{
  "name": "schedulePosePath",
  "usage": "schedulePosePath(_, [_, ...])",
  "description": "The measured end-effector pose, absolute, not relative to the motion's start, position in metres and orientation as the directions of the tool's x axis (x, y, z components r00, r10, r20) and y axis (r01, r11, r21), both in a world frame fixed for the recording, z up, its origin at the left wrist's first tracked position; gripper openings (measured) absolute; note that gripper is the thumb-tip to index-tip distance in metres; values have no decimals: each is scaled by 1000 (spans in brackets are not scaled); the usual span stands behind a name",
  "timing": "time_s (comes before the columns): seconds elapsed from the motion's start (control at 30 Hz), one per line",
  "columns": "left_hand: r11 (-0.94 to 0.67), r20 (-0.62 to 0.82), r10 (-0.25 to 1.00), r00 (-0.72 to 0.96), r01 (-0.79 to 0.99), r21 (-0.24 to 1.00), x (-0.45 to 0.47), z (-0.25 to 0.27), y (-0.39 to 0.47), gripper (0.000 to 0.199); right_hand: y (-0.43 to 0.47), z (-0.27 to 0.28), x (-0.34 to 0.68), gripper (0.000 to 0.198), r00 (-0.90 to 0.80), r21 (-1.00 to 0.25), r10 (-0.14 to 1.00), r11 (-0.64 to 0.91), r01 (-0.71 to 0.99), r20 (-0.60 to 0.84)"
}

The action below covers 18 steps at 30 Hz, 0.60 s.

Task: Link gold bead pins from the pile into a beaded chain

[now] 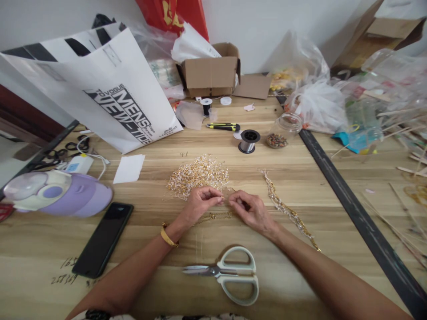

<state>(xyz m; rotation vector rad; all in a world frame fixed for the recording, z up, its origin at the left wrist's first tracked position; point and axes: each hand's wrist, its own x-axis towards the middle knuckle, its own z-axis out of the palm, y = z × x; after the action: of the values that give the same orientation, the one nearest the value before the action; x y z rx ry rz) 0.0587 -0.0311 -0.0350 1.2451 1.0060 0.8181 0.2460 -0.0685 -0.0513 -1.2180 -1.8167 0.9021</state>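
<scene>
My left hand point(204, 201) is closed in a pinch at the near right edge of a pile of small gold and clear beaded pieces point(196, 174). Facing it, my right hand point(248, 206) pinches too, its fingertips a short gap away. Whatever is between the fingertips is too small to name. Below the hands lies a thin gold chain point(213, 216) on the wooden table. To the right of my right hand stretches a bundle of beaded gold strands point(283, 205). Scissors with pale handles point(238, 273) lie nearer to me, blades pointing left.
A black phone point(102, 240) and a purple bottle point(78, 193) lie at the left. Behind the pile are a wire spool point(248, 141), a yellow-black utility knife point(223, 126) and a jar of beads point(280, 133). A white paper bag point(100, 89) and a cardboard box point(211, 73) stand at the back.
</scene>
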Motion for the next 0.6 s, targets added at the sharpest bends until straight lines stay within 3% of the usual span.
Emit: schedulePosePath(0.6, [204,-190,909,371,0,979,60,-34,-32,12,-68,-51,245,17,-270,-875,942,294,385,198])
